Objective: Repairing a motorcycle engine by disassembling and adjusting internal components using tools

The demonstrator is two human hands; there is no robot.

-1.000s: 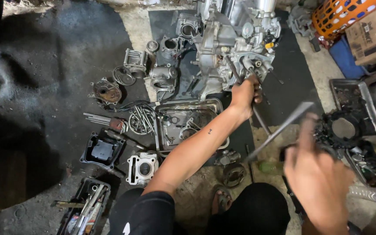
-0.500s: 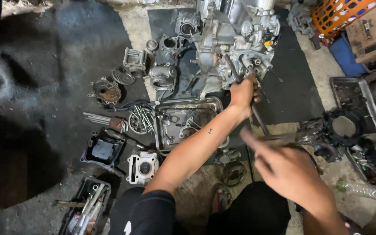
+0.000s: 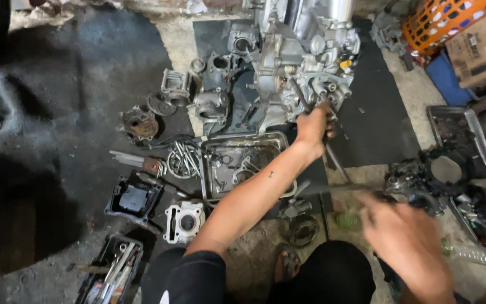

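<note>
My left hand (image 3: 312, 127) reaches forward to the lower front of a grey engine block (image 3: 302, 53) that stands on a black mat (image 3: 375, 121). Its fingers are closed around a thin metal rod (image 3: 337, 163) that slants from the engine down to the right. My right hand (image 3: 407, 243) is blurred at the lower right. It grips a long flat metal bar (image 3: 336, 189), which lies almost level and points left, below my left forearm.
A metal tray (image 3: 208, 169) of small parts sits under my left arm, with a cylinder (image 3: 184, 220), covers and bolts to its left. An open toolbox (image 3: 113, 270) is at the lower left. An orange basket (image 3: 440, 19), a cardboard box (image 3: 479, 45) and greasy parts (image 3: 445, 169) crowd the right.
My right hand has swung the metal bar down from a raised slant to almost level. My left hand has stayed at the engine with the rod.
</note>
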